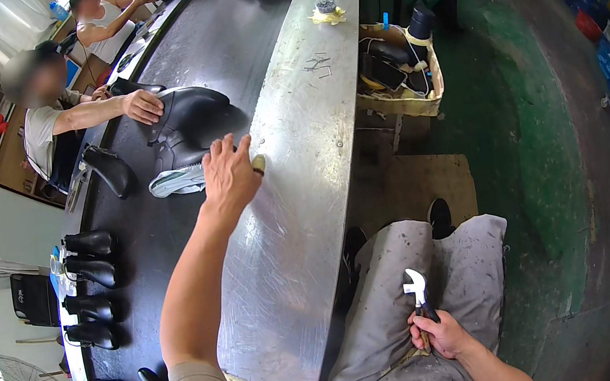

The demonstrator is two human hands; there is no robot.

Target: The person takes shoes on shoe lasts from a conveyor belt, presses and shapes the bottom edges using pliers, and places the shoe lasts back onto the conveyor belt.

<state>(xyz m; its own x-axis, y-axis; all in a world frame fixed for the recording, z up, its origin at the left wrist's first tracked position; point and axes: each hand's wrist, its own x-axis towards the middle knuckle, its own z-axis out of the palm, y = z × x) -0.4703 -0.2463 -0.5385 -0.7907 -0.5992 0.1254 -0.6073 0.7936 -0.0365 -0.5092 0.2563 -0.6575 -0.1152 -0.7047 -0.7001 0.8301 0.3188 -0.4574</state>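
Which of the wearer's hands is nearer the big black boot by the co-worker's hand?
Left. The left hand is right beside the black boot; contact is unclear. The right hand is farther off, lower right in view, gripping a hammer.

Scratched metal ledge [282, 250] — thin nail-like bits [317, 63], small dish [326, 5] on yellow patch [328, 18], black tabletop [159, 249] alongside — dark boots [110, 172]

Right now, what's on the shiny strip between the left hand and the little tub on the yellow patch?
Thin metal bits, maybe nails, lie on the strip between the left hand and the tub, in the head view.
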